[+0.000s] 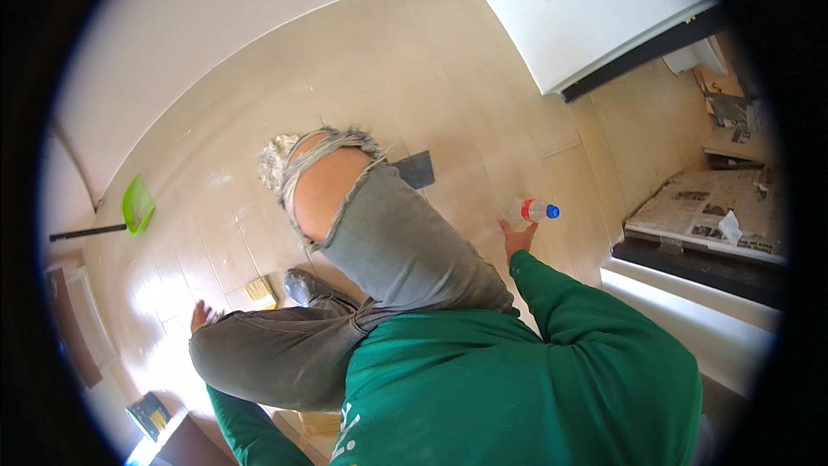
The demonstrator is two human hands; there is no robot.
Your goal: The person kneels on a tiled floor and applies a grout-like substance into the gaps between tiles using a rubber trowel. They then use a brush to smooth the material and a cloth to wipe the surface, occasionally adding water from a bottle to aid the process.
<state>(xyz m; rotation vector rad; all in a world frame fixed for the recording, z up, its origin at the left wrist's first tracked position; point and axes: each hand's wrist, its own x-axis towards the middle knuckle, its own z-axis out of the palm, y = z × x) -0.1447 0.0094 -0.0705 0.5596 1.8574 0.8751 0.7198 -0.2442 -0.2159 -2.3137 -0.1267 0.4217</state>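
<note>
My right hand [517,239] grips a clear plastic bottle [530,210] with a blue cap and red band, low near the floor beside my bent knee. On the left, my left hand [202,315] is partly hidden by my other leg, its visible fingers apart, with nothing seen in it. A paintbrush with pale bristles [261,292] lies on the floor by my shoe, right of that hand. A dark flat rectangular piece [416,168] lies beside my raised knee, partly hidden by it.
A green dustpan [138,205] with a dark handle lies by the left wall. A white cabinet [565,17] is at upper right. Newspaper-covered shelving or boards [690,216] and cardboard stand along the right. A dark tin [148,416] is at lower left, near further cardboard [317,423].
</note>
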